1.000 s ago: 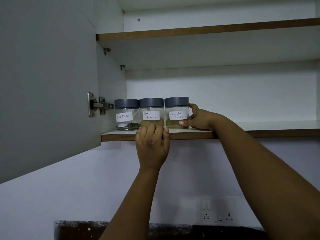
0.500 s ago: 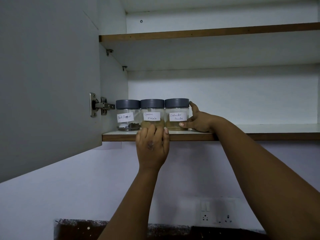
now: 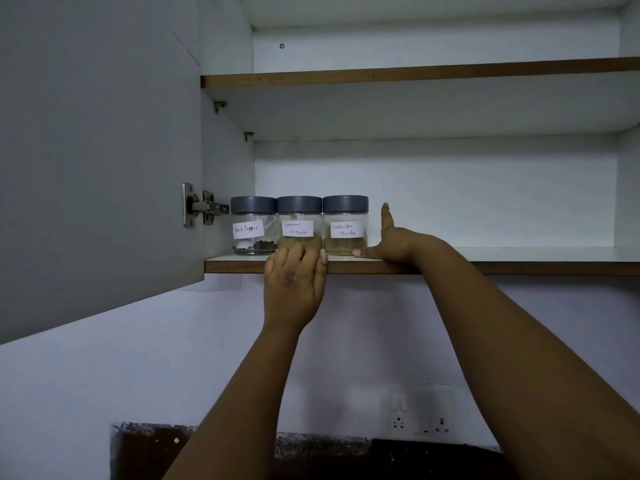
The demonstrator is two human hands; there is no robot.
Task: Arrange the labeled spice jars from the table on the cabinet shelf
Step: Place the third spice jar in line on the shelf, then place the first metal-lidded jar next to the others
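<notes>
Three clear jars with grey lids stand side by side at the left end of the lower cabinet shelf (image 3: 519, 265): Black Pepper (image 3: 252, 225), Garam Masala (image 3: 299, 221), Coriander Powder (image 3: 345, 223). My left hand (image 3: 294, 282) hangs on the shelf's front edge, its fingers lying against the base of the Garam Masala jar. To the right of the Coriander Powder jar, my right hand (image 3: 389, 242) is spread, the thumb at the jar's base and the fingers upright, apart from the glass.
The grey cabinet door (image 3: 97, 150) stands open at the left on its hinge (image 3: 199, 206). An upper shelf (image 3: 415, 72) runs above. A wall socket panel (image 3: 420, 414) sits low on the wall, over a dark counter edge.
My right hand has let go of the Coriander Powder jar and opened, its fingers now straight and off the glass. The left hand has stayed where it was.
</notes>
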